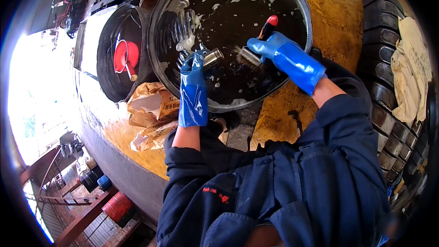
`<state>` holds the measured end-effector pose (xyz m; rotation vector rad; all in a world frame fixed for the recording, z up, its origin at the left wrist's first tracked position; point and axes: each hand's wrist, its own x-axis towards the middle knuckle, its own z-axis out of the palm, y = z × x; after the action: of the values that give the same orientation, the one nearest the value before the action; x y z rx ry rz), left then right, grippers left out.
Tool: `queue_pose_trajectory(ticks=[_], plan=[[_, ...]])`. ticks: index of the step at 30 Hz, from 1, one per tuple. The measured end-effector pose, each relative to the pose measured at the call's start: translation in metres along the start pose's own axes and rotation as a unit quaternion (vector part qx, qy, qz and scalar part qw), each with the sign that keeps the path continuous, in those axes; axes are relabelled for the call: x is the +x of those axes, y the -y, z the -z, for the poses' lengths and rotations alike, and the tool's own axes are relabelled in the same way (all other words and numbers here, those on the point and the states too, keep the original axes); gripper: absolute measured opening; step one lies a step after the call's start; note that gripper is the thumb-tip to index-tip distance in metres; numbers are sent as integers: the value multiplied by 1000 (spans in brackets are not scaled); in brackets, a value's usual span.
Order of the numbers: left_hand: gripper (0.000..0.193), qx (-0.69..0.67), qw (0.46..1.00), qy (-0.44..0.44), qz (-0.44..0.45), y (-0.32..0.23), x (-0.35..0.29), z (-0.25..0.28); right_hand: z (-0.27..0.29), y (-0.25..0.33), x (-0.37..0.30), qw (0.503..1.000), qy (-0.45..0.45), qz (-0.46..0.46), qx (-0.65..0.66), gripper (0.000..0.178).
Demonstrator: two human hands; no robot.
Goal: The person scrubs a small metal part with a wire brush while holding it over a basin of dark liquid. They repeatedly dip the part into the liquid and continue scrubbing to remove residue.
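A large round black tub (pixel 308 18) of dark liquid with patches of foam stands in front of me. My left hand (pixel 194 66), in a long blue rubber glove, is closed round a shiny hollow metal cylinder (pixel 213 58) over the tub's near left side. In a matching glove, my right hand (pixel 270 45) grips a flat brush (pixel 271 21) with a dark, red-tipped handle. The brush's metal band and blurred bristles point toward the cylinder, with a small gap between them. Left in the tub, several ribbed shiny shapes (pixel 183 26) show among the foam; their kind is unclear.
Left of the tub stands a smaller black container (pixel 106 45) holding a red dipper (pixel 126 56). Crumpled brown paper sacks (pixel 153 105) lie below it. Dark ribbed blocks (pixel 379 50) are stacked at right, with a beige sack (pixel 409 68) on them. A red drum (pixel 118 206) stands lower left.
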<state>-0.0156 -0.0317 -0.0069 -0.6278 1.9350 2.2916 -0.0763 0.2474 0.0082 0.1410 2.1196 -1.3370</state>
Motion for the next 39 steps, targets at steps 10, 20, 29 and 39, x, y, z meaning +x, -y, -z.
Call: queue_pose_trajectory(ticks=[10, 20, 29, 39], plan=[[40, -98, 990, 75, 67, 9, 10, 22, 10, 5, 7, 910, 26, -70, 408, 35], [36, -43, 992, 101, -62, -5, -4, -2, -15, 12, 1, 871, 87, -170, 453, 27], [37, -36, 957, -52, 284, -10, 3, -13, -13, 16, -11, 912, 54, 390, -115, 28], [36, 34, 942, -78, 326, 0, -5, -15, -10, 4, -16, 959, -66, 193, -197, 24]])
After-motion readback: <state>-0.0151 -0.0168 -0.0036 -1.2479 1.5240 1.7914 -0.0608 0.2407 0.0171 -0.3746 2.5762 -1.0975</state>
